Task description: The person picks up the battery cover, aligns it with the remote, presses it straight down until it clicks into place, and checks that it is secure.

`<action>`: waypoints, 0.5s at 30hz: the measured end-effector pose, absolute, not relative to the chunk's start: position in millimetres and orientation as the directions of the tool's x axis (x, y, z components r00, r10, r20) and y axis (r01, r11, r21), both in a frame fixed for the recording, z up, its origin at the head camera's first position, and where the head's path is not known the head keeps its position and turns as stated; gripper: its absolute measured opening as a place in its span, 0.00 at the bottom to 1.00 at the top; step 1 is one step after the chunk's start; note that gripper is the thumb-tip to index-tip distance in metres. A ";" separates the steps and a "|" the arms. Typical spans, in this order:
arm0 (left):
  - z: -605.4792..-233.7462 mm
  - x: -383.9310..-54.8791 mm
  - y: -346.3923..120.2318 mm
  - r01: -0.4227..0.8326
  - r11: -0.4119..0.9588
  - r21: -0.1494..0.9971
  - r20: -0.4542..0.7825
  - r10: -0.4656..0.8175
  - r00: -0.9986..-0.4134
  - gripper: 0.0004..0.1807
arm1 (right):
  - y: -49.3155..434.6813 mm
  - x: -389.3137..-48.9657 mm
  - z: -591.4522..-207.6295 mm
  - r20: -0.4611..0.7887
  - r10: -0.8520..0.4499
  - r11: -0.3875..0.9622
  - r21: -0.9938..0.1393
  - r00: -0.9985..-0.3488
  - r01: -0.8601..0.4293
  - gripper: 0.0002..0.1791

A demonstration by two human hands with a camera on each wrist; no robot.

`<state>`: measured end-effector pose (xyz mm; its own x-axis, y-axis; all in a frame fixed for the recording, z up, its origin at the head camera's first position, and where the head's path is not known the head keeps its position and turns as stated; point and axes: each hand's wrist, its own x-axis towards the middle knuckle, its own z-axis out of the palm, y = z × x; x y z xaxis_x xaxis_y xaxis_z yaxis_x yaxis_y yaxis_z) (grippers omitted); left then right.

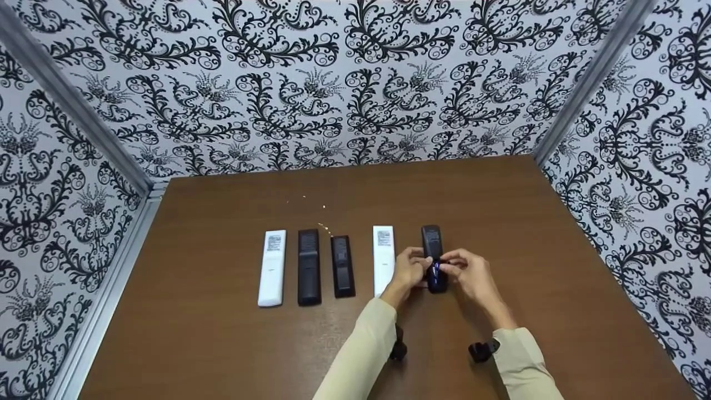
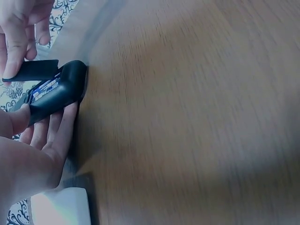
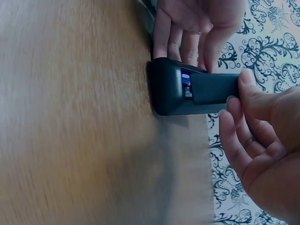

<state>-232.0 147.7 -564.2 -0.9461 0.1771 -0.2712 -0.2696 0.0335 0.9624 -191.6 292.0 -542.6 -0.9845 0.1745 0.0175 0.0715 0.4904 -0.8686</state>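
A black remote control point(image 1: 431, 239) lies face down on the table at right of the row, its battery compartment uncovered. My left hand point(image 1: 410, 268) grips its left side, thumb on the edge and fingers along its flank in the left wrist view. Batteries with blue wrapping point(image 2: 45, 90) show inside the compartment. Between thumb and fingers, my right hand point(image 3: 262, 126) pinches a black battery cover point(image 3: 215, 88) by one end. The cover is tilted up over the compartment, its other end close to the remote's rounded end; whether they touch I cannot tell.
Left of the hands lie a white remote point(image 1: 383, 255), a small black remote point(image 1: 343, 266), a larger black remote point(image 1: 309, 266) and another white remote point(image 1: 272, 269), all face down on the brown table point(image 1: 222, 344). Patterned walls point(image 1: 289, 83) enclose the back and sides.
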 end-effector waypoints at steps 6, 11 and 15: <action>-564.9 -232.1 148.9 -0.259 0.038 0.965 -0.262 0.167 -0.951 0.12 | 291.4 -193.5 -549.7 0.003 0.161 0.433 -0.899 -0.987 0.068 0.08; -562.7 -231.7 147.9 -0.285 0.044 0.958 -0.288 0.163 -0.944 0.12 | 290.6 -195.1 -551.0 0.005 0.146 0.444 -0.894 -0.989 0.061 0.08; -561.8 -230.0 147.8 -0.305 0.040 0.951 -0.308 0.172 -0.936 0.12 | 289.5 -195.8 -552.8 0.031 0.147 0.494 -0.868 -0.989 0.047 0.08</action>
